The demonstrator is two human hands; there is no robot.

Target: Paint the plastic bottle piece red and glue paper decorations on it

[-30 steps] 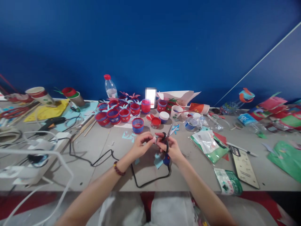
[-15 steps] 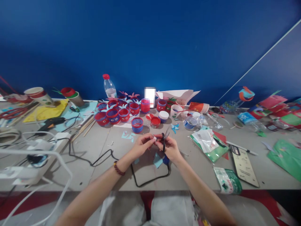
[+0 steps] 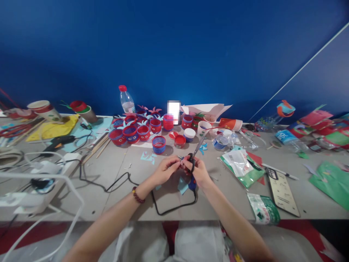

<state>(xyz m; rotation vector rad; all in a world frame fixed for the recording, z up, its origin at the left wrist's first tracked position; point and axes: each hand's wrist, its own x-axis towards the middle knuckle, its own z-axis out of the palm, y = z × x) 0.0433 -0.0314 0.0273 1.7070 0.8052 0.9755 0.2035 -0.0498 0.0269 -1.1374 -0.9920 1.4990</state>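
Note:
My left hand (image 3: 167, 170) is closed in a pinch, its fingertips meeting those of my right hand. Between them shows a bit of a small whitish piece (image 3: 182, 162), mostly hidden by the fingers. Black-handled scissors (image 3: 200, 147) hang on my right hand (image 3: 198, 170), their blades pointing up and away from the piece. Under the right hand lies a blue-handled tool (image 3: 192, 182) with a black cord (image 3: 174, 210). A light blue paper scrap (image 3: 183, 185) lies on the table below the hands.
Several red and blue cups with eyes (image 3: 131, 134) stand at the back, near a plastic bottle (image 3: 127, 102). Paint jars (image 3: 180, 141) stand ahead of my hands. A glue gun (image 3: 58, 142) and power strip (image 3: 58, 182) are left; a green packet (image 3: 242, 169) is right.
The scissors have turned in my right hand, and their blades now show longer, pointing up to the right. The whitish piece is more covered by the fingers. My left hand has hardly moved.

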